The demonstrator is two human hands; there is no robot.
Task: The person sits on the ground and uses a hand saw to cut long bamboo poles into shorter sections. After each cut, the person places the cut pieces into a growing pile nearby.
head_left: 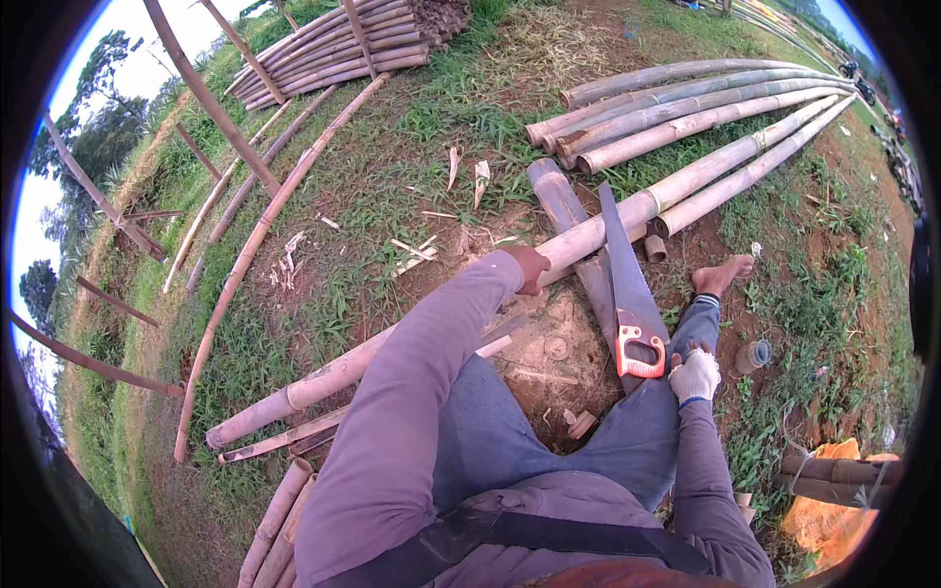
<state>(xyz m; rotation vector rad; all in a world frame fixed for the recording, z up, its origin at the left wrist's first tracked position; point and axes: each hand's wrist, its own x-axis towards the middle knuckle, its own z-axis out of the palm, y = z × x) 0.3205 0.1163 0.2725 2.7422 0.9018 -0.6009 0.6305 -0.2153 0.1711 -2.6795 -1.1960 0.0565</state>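
Note:
My bare left hand is closed over a long bamboo pole that runs from lower left to upper right in front of me. A handsaw with an orange handle leans across this pole, its blade pointing away from me. No fingers pass through the handle's opening. Right beside the handle is my right hand, in a white glove, above my leg. Its fingers are curled; what they hold, if anything, is too small to make out. A thicker bamboo piece lies crosswise beneath the pole.
Several bamboo poles lie at the far right, and a bamboo stack stands at the back left. A jar sits right of my bare foot. Cut bamboo pieces lie lower left; an orange sack lies lower right.

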